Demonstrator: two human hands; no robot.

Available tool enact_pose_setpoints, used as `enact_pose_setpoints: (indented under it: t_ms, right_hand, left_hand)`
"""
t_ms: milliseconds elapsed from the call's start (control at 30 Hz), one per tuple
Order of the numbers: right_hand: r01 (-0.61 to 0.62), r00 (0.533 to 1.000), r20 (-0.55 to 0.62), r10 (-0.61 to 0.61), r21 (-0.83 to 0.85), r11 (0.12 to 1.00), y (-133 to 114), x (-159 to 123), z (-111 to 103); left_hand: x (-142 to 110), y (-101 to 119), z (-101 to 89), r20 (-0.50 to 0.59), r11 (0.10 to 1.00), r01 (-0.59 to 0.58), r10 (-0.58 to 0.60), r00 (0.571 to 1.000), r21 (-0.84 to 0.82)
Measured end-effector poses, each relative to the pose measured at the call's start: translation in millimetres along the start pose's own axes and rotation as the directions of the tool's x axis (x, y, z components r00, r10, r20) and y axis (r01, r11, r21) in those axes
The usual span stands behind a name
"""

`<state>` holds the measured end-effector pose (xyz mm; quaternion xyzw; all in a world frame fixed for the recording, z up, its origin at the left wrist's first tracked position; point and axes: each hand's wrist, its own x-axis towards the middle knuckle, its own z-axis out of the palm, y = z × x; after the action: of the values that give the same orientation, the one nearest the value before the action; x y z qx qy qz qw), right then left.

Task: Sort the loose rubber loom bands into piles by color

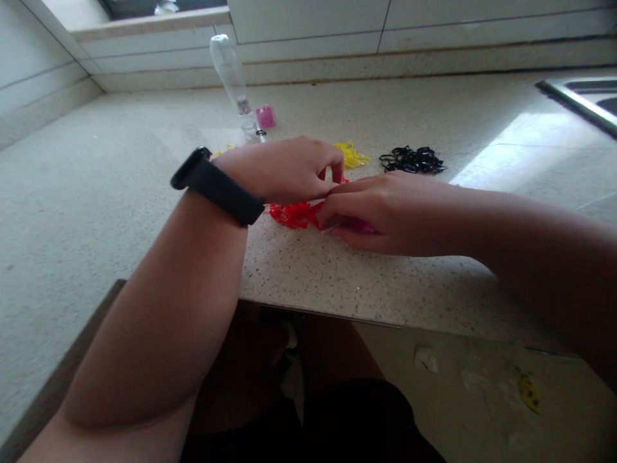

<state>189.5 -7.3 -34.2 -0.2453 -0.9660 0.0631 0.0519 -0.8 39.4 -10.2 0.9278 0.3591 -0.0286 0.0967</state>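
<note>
Listing what lies on the counter point(308, 267), we enter first one loose heap of red bands point(290, 215), near the front edge and roughly midway along the part in view. Its longer spread runs left to right, more or less along that edge. From our right hand point(359, 209) the heap lies just to the left, its right end at the fingertips; our left hand point(308, 170) arches over its far side. We judge the right fingers nearer.

Right hand: fingers curled closed around a pink item point(360, 224), mostly hidden, its kind not clear. Left hand: thumb and forefinger bent towards each other beside the right fingers; whether they pinch a band we cannot tell.

Further items: yellow bands point(354, 155), one heap, beyond the hands; black bands point(413, 159), one heap, to its right; a pink box point(265, 116), small, towards the back edge; beside it a clear container point(229, 71), reaching to the back edge. At the right end, a sink point(590, 96).

Worn: one dark wristband point(222, 190), left wrist.

Markings: small print on the container's narrow part, illegible; we find no readable brand or writing.
</note>
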Motion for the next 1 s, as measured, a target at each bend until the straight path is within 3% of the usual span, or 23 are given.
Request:
enact_pose_setpoints:
  t_ms: [500,1000]
  right_hand:
    - [-0.031,1.0,0.003,0.031,0.021,0.999,-2.7,0.1,-0.8]
    - [-0.023,1.0,-0.007,0.023,-0.019,1.0,-1.4,-0.5,1.9]
  left_hand:
    - [-7.4,7.4,-5.4,0.003,0.999,-0.021,0.021,1.0,0.031]
    - [-1.8,1.3,-0.5,0.016,1.0,0.009,-0.008,1.0,-0.021]
